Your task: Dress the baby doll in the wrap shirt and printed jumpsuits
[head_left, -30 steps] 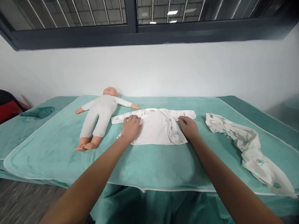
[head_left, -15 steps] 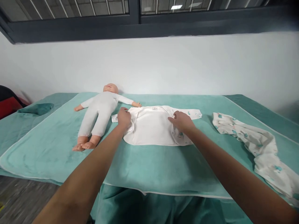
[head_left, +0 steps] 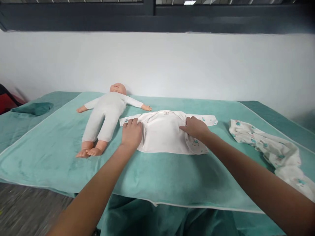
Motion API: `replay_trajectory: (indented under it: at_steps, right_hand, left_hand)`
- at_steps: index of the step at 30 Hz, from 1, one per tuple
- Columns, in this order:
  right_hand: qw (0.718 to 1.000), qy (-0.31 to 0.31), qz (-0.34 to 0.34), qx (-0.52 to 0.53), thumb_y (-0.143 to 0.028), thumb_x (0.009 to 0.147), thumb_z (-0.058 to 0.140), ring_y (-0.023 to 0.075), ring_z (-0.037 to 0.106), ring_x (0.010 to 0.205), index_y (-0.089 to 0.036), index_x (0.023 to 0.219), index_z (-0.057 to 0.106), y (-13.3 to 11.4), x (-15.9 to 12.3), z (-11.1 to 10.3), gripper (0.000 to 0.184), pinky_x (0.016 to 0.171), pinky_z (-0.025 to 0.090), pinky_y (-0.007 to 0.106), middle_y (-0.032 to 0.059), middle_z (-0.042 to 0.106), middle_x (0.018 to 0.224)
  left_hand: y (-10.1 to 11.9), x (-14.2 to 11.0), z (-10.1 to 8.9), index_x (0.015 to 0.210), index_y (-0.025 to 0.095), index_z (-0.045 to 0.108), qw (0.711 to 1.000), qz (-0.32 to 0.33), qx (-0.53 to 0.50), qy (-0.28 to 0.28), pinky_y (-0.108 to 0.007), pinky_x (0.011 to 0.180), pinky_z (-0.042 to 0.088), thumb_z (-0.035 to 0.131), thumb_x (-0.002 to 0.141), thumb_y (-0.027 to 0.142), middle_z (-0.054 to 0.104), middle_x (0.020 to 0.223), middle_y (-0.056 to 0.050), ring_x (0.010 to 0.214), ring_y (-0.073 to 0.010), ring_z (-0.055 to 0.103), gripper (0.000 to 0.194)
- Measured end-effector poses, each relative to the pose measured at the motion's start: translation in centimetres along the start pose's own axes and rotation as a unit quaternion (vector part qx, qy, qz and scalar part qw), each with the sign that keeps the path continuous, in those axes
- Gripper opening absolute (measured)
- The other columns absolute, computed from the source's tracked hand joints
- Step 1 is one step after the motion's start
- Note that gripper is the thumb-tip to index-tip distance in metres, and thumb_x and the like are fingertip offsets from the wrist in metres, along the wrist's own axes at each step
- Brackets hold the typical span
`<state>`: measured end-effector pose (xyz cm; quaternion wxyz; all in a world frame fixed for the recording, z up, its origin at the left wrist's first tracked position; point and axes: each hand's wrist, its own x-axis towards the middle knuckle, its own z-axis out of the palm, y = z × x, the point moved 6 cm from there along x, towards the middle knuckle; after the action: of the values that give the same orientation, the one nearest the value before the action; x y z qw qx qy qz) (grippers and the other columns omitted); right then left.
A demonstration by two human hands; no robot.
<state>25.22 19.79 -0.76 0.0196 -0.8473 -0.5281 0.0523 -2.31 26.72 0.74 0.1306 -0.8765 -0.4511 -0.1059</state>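
A white baby shirt lies spread on the bed with its front opened, its long printed sleeves out to both sides and a small label at the neck. My left hand rests on its left flap near the sleeve, fingers lying forward and slightly apart. On the right flap, my right hand presses down with the thumb stretched out toward the middle. Its fingertips are partly hidden. To the left, a baby doll in a white body suit lies on its back, one arm reaching near the shirt's left sleeve.
Printed white baby trousers lie crumpled at the right. A green mat with a pale border covers the bed. A dark green cloth and a red and black item are at the far left. Behind stands a white wall.
My left hand has shifted from the inner edge of the left flap onto its outer part, flattening over it. My right hand stays on the right flap. The view has tilted down slightly.
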Motion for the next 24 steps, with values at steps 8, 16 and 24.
replay_trajectory:
  at_steps: [8,16,24]
  right_hand:
    - [0.998,0.021,0.009,0.056,-0.02,0.084,0.057,0.0276,0.065,0.09,-0.016,0.083,0.066,1.8,0.7,-0.1,0.01,0.075,0.046,0.034,0.0134,0.07,0.091]
    - [0.981,0.071,0.091,0.159,-0.031,0.087,0.052,0.0212,0.065,0.072,-0.015,0.092,0.068,8.5,-0.9,0.1,0.024,0.06,0.047,0.03,0.011,0.073,0.085]
    - [0.976,0.172,-0.132,0.015,-0.036,0.09,0.055,0.0327,0.052,0.119,-0.02,0.111,0.064,1.9,-3.2,-0.2,0.028,0.098,0.039,0.048,0.014,0.061,0.129]
  left_hand:
    - [4.2,-5.1,2.1,0.118,0.016,0.062,0.985,0.074,-0.154,0.019,-0.038,0.106,0.043,0.043,0.094,0.011,0.06,0.136,-0.011,0.125,-0.0229,0.054,0.031]
    - [3.6,-5.6,2.1,0.082,0.019,0.063,0.987,0.067,-0.146,-0.003,-0.034,0.075,0.044,0.047,0.083,0.004,0.067,0.091,-0.007,0.088,-0.0214,0.06,0.022]
    - [3.7,-6.1,2.3,0.082,0.021,0.064,0.988,0.057,-0.14,-0.021,-0.034,0.063,0.036,0.046,0.079,0.005,0.069,0.084,-0.005,0.079,-0.0206,0.062,0.024]
